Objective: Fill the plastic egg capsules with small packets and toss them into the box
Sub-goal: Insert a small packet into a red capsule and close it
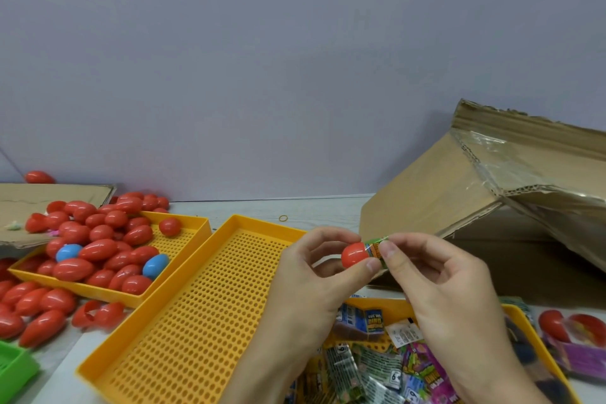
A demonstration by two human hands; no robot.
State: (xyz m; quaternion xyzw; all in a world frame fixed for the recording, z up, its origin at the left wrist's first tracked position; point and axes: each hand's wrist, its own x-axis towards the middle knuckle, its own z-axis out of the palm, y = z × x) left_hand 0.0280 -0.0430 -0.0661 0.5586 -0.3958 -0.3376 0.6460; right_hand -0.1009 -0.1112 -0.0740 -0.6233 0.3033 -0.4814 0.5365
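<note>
Nearest us, loose small packets fill a yellow tray at lower right; too jumbled to count.

Above them we see both hands raised over the surface. Left hand: fingers curled, thumb and forefinger pinching a red capsule half, its open end facing right, its long axis running left to right. Right hand: fingers grasping a green packet, one end at the mouth of the half, the packet lying along the same left-right line.

Left of the hands, one long perforated yellow tray runs away from us. At far right we note two red pieces on a purple packet.

Further left, a third yellow tray holds a heap of red capsules, more than we can count, with two blue capsules among them. More red ones spill onto the surface at lower left, beside a green tray corner.

Beyond: the cardboard box at right, tilted with a flap hanging over its mouth; a flat cardboard sheet at left; one rubber band; one red capsule against the wall.
</note>
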